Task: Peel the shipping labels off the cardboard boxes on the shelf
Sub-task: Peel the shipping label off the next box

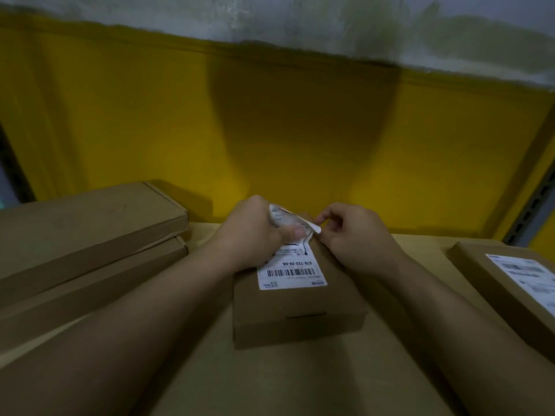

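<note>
A small cardboard box point(300, 313) lies in the middle of the shelf in front of me. A white shipping label point(289, 271) with a barcode sticks to its top; the label's far end is lifted and curled back. My left hand point(252, 235) grips that lifted, crumpled part, thumb pressed over it. My right hand point(351, 235) pinches the label's raised corner at the far right edge of the box. Both forearms reach in from the bottom of the view.
Two flat cardboard boxes point(90, 229) are stacked at the left. Another box point(492, 283) with a white label point(528, 277) lies at the right edge. The shelf surface point(270, 385) is brown board, backed by a yellow wall point(270, 130).
</note>
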Demonstrator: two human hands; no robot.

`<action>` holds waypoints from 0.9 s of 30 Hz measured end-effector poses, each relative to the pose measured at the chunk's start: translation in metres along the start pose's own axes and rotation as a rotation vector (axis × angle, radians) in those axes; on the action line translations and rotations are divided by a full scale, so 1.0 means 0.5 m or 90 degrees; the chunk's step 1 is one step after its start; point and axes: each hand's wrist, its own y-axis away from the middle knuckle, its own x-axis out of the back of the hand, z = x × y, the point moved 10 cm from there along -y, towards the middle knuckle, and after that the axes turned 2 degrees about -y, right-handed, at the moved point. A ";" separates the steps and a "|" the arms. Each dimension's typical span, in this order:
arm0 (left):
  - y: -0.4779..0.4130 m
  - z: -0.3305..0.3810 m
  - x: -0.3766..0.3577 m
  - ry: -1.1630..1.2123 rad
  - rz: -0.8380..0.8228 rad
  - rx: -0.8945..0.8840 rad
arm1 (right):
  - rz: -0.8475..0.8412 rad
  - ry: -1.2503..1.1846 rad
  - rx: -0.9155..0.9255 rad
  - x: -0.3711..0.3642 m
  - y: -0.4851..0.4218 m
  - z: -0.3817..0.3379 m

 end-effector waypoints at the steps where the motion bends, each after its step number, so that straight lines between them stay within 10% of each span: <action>1: 0.002 0.009 -0.005 0.027 -0.003 -0.024 | 0.000 -0.012 0.008 -0.001 -0.001 0.000; 14: 0.017 0.056 -0.032 0.054 -0.001 -0.228 | -0.117 -0.144 -0.016 -0.046 -0.003 0.018; 27: 0.022 0.044 -0.023 0.155 0.018 -0.136 | -0.051 -0.068 -0.116 -0.046 -0.020 0.056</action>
